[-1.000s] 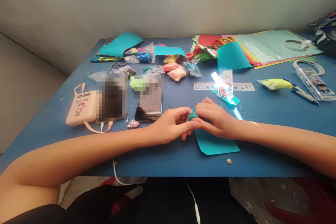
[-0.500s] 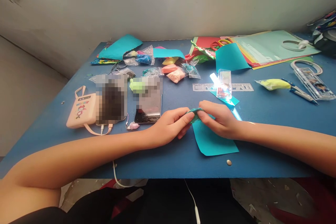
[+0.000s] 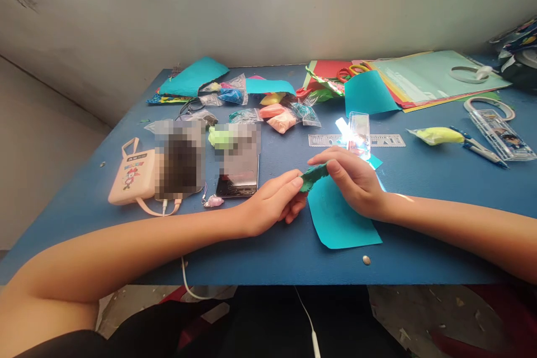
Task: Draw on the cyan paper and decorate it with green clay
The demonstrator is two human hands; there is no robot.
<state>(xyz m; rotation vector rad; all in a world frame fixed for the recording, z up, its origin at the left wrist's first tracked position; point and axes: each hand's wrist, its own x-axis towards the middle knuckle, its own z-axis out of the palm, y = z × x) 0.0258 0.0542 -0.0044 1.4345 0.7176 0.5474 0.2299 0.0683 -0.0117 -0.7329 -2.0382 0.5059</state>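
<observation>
A flattened piece of green clay (image 3: 314,177) with a ragged edge is between my hands. My left hand (image 3: 274,201) pinches its left end between thumb and fingers. My right hand (image 3: 356,182) is at its other end, thumb in front and fingers stretched behind, touching the clay's edge. Below the hands a turquoise paper sheet (image 3: 344,221) with a rounded corner lies on the blue table (image 3: 268,260). Part of the sheet is hidden by my right hand.
A phone (image 3: 238,176), a pink power bank (image 3: 133,176) and a bead charm (image 3: 213,201) are at the left. Bagged clay (image 3: 282,121) lies further back. A ruler (image 3: 386,140), a clear box (image 3: 358,126), a pen (image 3: 486,154) and stacked paper (image 3: 436,75) are at the right.
More of the green clay shows between my hands. My right hand's fingers have straightened and loosened from their pinch, while my left hand still grips its end.
</observation>
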